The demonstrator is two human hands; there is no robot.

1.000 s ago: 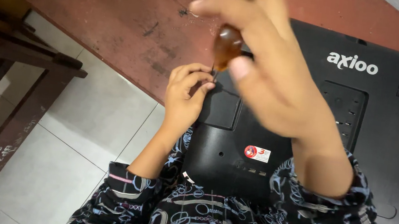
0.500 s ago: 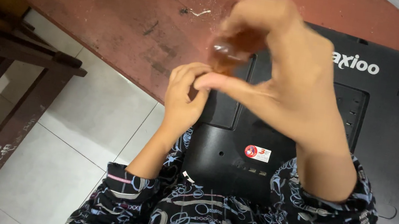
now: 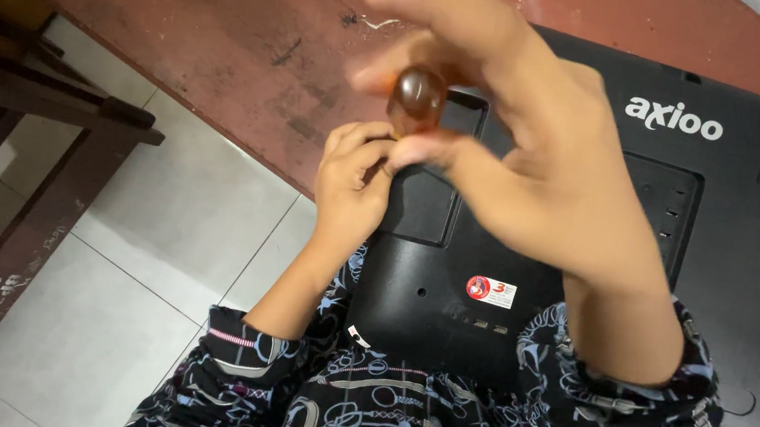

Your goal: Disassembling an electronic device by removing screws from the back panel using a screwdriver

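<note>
Shifted lower and turned since half a second ago: right hand (image 3: 544, 177), its amber handle now end-on to the camera rather than seen from the side. Loosely curled round that rounded amber screwdriver handle (image 3: 417, 98), thumb under it and index finger stretched out above, other fingers half open. Blurred with motion, so exact grip hard to make out; shaft and tip hidden behind the handle and fingers. Left hand (image 3: 354, 185) much as before, fingers pinched narrow together at the left edge of the upturned black laptop (image 3: 751, 256), touching or nearly touching it just below the handle; whether anything small sits between those fingertips cannot be told. Laptop lying underside up on the reddish-brown surface (image 3: 207, 31), near edge overhanging toward the lap, right part cut off by the frame edge, middle covered by the right hand and wrist. Patterned dark sleeves (image 3: 391, 413) at the bottom, partly out of frame. Dark wooden bench (image 3: 40, 96) to the left over pale floor tiles (image 3: 172, 214), only partly in view.
</note>
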